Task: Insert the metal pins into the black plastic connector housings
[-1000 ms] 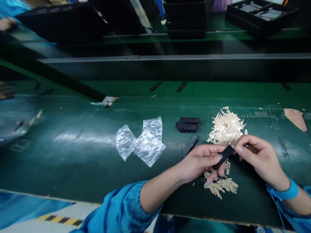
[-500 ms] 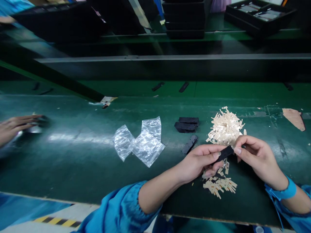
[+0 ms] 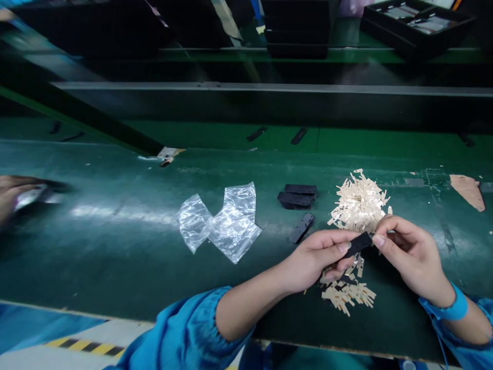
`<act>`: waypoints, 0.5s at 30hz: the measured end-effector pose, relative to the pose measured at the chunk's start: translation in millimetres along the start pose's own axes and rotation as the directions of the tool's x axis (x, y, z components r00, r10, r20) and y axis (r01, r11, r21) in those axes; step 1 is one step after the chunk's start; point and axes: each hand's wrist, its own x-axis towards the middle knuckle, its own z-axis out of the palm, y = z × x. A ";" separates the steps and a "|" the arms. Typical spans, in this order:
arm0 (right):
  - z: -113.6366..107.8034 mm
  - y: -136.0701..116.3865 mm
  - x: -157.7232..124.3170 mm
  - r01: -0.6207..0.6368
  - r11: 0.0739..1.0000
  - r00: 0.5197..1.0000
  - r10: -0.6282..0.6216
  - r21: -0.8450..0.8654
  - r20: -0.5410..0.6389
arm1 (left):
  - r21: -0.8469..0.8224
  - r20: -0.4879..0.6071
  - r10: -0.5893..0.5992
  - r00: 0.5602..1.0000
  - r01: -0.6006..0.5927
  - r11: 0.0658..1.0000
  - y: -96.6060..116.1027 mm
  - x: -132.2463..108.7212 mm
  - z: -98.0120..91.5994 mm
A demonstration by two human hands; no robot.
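Between thumb and fingers, my left hand (image 3: 314,259) grips a small flat black plastic piece (image 3: 358,244). My right hand (image 3: 412,254) is closed in a pinch at that piece's far right end; whatever lies between its fingertips is too small to make out. A heap of small cream-coloured strips (image 3: 358,201) lies just beyond both hands. Nearer me, below the held piece, is a smaller spread of cream strips (image 3: 348,295). Left of the heap sit stacked black pieces (image 3: 297,197), with another black piece (image 3: 302,227) slanted in front of them.
Two crumpled clear plastic bags (image 3: 234,223) lie mid-bench. Another person's hand (image 3: 10,198) is at the far left. Loose black pieces (image 3: 299,136) lie along the back of the green bench (image 3: 127,267). A tan flat scrap (image 3: 467,191) is at right; black trays (image 3: 418,25) stand behind.
Both my hands keep nearly the same pose on the black piece. The other person's hand at the far left has moved further left. The view has shifted slightly.
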 end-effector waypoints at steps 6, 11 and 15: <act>-2.4 -1.6 2.3 -0.084 0.996 0.996 0.082 0.037 0.039 | 0.027 0.038 -0.024 0.999 0.023 0.999 0.6 0.4 -1.0; -13.5 3.8 10.4 -0.309 0.948 0.921 0.276 0.082 0.276 | 0.111 0.079 -0.036 0.996 0.027 0.993 9.0 -4.1 1.1; -16.4 0.8 8.2 -0.225 0.974 0.904 0.220 -0.031 0.365 | 0.170 0.104 -0.041 0.994 0.023 0.985 14.5 -5.4 2.2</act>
